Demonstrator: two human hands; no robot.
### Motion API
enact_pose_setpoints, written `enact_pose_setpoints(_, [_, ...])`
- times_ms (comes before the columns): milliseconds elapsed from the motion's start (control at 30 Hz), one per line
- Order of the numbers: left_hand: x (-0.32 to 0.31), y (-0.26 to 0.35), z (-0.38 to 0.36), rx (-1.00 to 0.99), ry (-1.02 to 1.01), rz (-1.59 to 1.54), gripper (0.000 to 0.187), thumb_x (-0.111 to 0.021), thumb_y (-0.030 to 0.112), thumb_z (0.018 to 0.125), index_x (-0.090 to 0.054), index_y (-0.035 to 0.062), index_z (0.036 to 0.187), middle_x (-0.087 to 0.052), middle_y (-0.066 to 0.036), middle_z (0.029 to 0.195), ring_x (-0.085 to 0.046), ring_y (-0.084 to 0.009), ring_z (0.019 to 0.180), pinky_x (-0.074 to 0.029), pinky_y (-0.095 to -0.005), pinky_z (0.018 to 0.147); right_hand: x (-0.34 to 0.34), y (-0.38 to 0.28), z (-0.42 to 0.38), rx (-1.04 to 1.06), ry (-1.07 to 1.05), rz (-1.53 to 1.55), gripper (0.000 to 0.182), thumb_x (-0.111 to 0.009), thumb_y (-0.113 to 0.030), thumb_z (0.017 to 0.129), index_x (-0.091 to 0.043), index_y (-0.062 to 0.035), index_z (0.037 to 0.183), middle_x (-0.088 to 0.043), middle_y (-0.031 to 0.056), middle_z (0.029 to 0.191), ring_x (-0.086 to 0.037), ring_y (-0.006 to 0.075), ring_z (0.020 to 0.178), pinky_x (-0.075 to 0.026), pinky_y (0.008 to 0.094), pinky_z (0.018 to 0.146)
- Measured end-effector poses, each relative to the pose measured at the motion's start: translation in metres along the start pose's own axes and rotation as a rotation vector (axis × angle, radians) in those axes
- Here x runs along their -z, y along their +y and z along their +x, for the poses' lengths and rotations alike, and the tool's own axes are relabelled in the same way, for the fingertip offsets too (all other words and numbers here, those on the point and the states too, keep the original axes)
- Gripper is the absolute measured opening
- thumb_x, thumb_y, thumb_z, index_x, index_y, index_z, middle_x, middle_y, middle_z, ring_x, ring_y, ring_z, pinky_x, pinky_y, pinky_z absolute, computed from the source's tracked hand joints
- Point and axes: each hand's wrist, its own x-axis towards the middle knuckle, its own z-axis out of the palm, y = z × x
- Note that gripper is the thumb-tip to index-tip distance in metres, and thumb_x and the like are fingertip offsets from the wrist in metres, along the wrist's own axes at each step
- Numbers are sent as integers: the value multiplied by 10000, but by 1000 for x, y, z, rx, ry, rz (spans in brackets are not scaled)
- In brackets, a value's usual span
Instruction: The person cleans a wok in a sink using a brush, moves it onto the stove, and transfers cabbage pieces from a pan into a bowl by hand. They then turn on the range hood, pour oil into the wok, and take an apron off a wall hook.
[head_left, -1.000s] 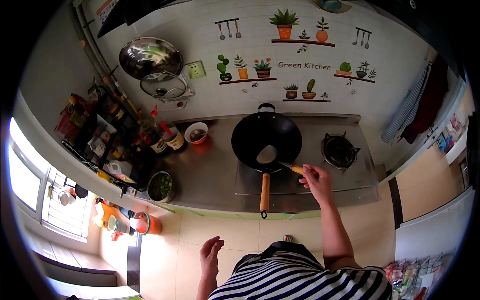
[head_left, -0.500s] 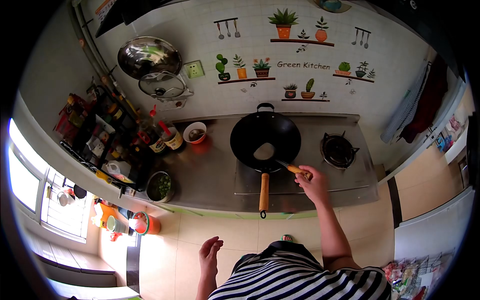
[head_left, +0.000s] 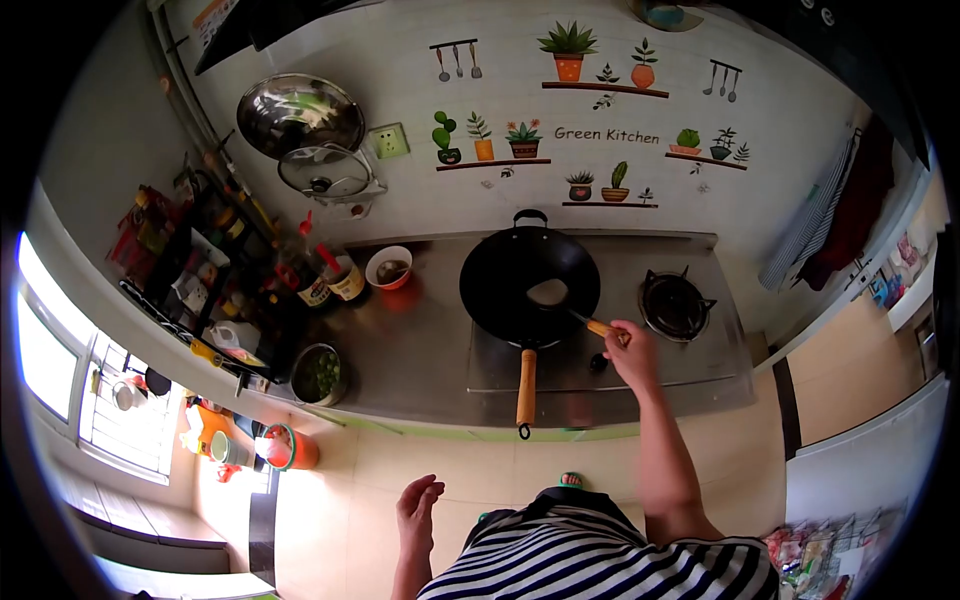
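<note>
My right hand (head_left: pixel 634 355) is closed around the wooden handle of a wok spatula (head_left: pixel 548 292), whose pale metal head rests inside the black wok (head_left: pixel 500 270). The wok sits on the stove, its wooden handle pointing toward me and a small loop handle at the far side. Its inside looks dark, and I cannot make out any food there. My left hand (head_left: pixel 418 508) hangs in the air in front of the counter, fingers loosely bent, holding nothing.
A second burner (head_left: pixel 674 304) lies right of the wok. On the left of the counter stand a red-and-white bowl (head_left: pixel 389 268), sauce bottles (head_left: pixel 343 277) and a metal pot (head_left: pixel 320 374) with green pieces. Lids (head_left: pixel 302 115) hang on the wall.
My right hand has moved slightly right and up toward the back, and the spatula's head has shifted right inside the wok. My left hand has stayed nearly still.
</note>
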Motion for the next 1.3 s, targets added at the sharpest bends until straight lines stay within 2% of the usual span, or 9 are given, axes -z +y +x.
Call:
enact_pose_setpoints(200, [-4, -5, 2, 18, -33, 12, 238, -582, 104, 891, -603, -19, 1095, -677, -100, 925, -611, -152, 896, -453, -261, 799, 35, -55, -15, -52, -102, -45, 252, -613, -165, 866, -606, 44, 1007, -610, 63, 703, -666, 142, 611, -500, 242, 525])
enact_pose_setpoints(333, [-10, 0, 7, 3, -61, -24, 228, -575, 87, 897, -597, -24, 1095, -673, -98, 929, -609, -153, 905, -461, -264, 826, 14, -40, -12, -70, -60, 134, 229, -589, -148, 889, -608, 46, 1009, -618, 56, 723, -670, 140, 628, -509, 222, 541])
enact_pose_setpoints(400, [-13, 4, 8, -17, -61, -9, 224, -573, 80, 899, -595, -26, 1095, -672, -97, 929, -610, -154, 905, -464, -267, 837, 2, -22, -9, -38, -52, 231, 235, -581, -118, 894, -597, 52, 1055, -631, 65, 813, -685, 159, 695, -529, 214, 552])
enact_pose_setpoints(467, [-12, 4, 7, -34, -62, 7, 220, -571, 74, 900, -594, -28, 1094, -671, -97, 929, -610, -156, 906, -466, -270, 848, -7, -9, -8, -17, -58, 238, 230, -574, -115, 901, -592, 52, 1059, -632, 63, 826, -685, 157, 726, -533, 214, 583])
enact_pose_setpoints(667, [-6, -5, 4, -27, -47, 27, 216, -571, 72, 903, -591, -32, 1091, -670, -98, 928, -618, -160, 905, -470, -267, 854, -10, 14, -4, -20, -2, 228, 259, -587, -160, 901, -601, 36, 1069, -640, 63, 780, -676, 132, 688, -511, 220, 560])
enact_pose_setpoints(933, [-4, -9, 1, -23, -22, 26, 218, -567, 80, 908, -589, -39, 1089, -670, -95, 931, -620, -158, 909, -470, -274, 864, 17, -7, -30, -43, 19, 191, 248, -609, -175, 892, -627, 43, 1011, -592, 20, 683, -666, 120, 636, -479, 206, 511])
enact_pose_setpoints(1033, [-4, -12, 4, -54, -30, 2, 220, -563, 81, 909, -587, -39, 1093, -670, -96, 934, -619, -157, 912, -470, -272, 866, 17, -15, -34, -7, 30, 183, 247, -604, -167, 894, -613, 36, 1035, -636, 45, 807, -659, 125, 627, -488, 200, 522])
enact_pose_setpoints(1267, [-5, -13, 2, -101, -48, 35, 219, -555, 82, 914, -580, -32, 1099, -668, -100, 948, -619, -159, 923, -473, -272, 858, -1, -2, -32, 46, 53, 295, 237, -589, -113, 899, -605, 56, 1066, -637, 58, 805, -665, 137, 754, -511, 213, 597])
enact_pose_setpoints(1300, [-3, -13, 0, -101, -28, 25, 219, -555, 82, 914, -580, -32, 1099, -668, -100, 948, -619, -159, 923, -473, -272, 858, -5, 1, -30, 143, 53, 227, 224, -589, -93, 894, -608, 49, 1067, -649, 78, 850, -662, 135, 769, -516, 221, 626])
